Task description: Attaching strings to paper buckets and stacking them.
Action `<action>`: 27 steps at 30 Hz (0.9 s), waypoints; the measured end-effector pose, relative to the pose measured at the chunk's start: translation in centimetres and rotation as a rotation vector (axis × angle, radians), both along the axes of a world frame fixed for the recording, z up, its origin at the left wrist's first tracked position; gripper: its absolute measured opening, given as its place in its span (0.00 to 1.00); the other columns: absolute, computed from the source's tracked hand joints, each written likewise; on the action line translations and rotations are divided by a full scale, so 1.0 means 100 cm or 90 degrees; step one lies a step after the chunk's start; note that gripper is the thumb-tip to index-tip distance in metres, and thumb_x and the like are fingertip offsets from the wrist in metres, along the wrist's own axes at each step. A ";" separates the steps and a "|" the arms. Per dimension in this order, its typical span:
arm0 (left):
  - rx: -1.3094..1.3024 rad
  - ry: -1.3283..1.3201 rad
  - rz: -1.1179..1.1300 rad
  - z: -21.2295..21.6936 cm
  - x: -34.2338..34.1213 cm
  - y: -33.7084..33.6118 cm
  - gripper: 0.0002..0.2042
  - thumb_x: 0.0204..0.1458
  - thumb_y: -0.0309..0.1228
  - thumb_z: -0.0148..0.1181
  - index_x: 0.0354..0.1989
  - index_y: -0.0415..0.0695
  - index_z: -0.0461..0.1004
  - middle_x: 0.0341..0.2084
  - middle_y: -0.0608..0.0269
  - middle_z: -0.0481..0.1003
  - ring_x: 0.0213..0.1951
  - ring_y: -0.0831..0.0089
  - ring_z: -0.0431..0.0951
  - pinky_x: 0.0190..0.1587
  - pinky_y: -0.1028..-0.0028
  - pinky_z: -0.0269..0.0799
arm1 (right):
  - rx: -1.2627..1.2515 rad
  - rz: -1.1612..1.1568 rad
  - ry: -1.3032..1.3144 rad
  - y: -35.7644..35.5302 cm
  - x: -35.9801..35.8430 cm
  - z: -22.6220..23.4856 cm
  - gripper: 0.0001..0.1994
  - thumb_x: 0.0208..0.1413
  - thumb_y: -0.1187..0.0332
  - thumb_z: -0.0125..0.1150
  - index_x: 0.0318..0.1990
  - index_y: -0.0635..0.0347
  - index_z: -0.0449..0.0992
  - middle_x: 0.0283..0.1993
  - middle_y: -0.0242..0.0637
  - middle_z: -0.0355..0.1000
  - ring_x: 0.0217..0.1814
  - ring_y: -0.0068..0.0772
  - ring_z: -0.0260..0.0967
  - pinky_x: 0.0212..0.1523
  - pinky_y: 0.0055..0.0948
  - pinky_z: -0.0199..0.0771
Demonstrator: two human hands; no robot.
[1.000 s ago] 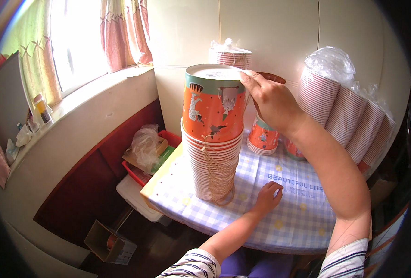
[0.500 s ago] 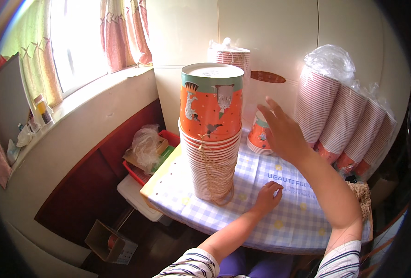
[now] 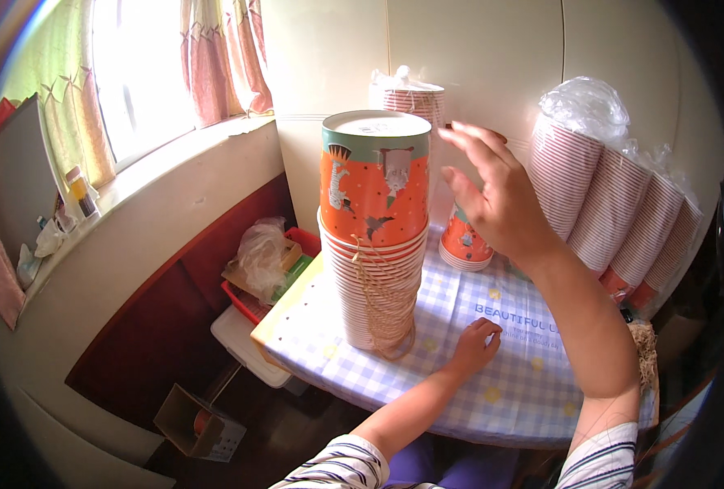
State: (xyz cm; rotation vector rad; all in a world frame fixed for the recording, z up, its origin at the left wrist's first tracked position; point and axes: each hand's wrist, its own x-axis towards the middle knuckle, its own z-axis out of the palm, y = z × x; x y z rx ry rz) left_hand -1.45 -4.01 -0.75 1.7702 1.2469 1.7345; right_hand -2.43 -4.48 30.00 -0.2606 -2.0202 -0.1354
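In front of me stands a tall stack of upside-down paper buckets, the top one orange and green with animal drawings. A thin twine hangs in loops down its near side. My right hand is raised just right of the top bucket, fingers spread and empty, apart from it. Behind that hand is a small upside-down orange paper cup stack, partly hidden. My left hand rests low over the checked tablecloth, right of the tall stack, its fingers curled in with nothing visible in them.
Several plastic-wrapped cup stacks lean at the back right. Another wrapped stack stands behind the tall one. Left of the table are a red crate with plastic bags, a white lidded box and an open carton on the floor.
My right hand has moved slightly up and toward the top of the tall stack. My left hand stays about where it was. The view has shifted slightly.
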 end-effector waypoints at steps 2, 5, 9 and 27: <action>0.010 -0.005 0.005 -0.003 0.000 0.002 0.03 0.44 0.23 0.56 0.29 0.42 0.73 0.29 0.57 0.73 0.33 0.57 0.73 0.35 0.64 0.69 | 0.088 0.007 -0.005 -0.008 -0.017 0.013 0.19 0.51 0.70 0.55 0.50 0.69 0.68 0.50 0.56 0.66 0.53 0.53 0.64 0.55 0.40 0.64; -0.005 -0.016 0.000 -0.003 0.001 0.000 0.03 0.44 0.24 0.56 0.29 0.42 0.73 0.29 0.57 0.73 0.33 0.57 0.73 0.35 0.64 0.69 | 0.115 0.031 -0.053 -0.009 -0.039 0.014 0.19 0.50 0.71 0.54 0.50 0.72 0.67 0.48 0.54 0.68 0.52 0.51 0.64 0.58 0.40 0.59; -0.003 -0.016 0.008 -0.002 0.000 -0.002 0.04 0.44 0.24 0.56 0.29 0.42 0.74 0.29 0.57 0.73 0.34 0.57 0.73 0.35 0.64 0.69 | 0.114 0.051 -0.066 -0.011 -0.046 0.004 0.19 0.49 0.72 0.55 0.49 0.72 0.67 0.48 0.52 0.69 0.53 0.52 0.63 0.58 0.41 0.59; -0.048 -0.007 -0.013 -0.002 0.003 0.003 0.05 0.47 0.25 0.56 0.32 0.41 0.75 0.30 0.58 0.73 0.33 0.67 0.76 0.27 0.73 0.73 | -0.333 -0.226 -0.179 0.104 0.059 -0.123 0.24 0.48 0.62 0.60 0.51 0.65 0.67 0.56 0.51 0.62 0.58 0.49 0.60 0.58 0.38 0.60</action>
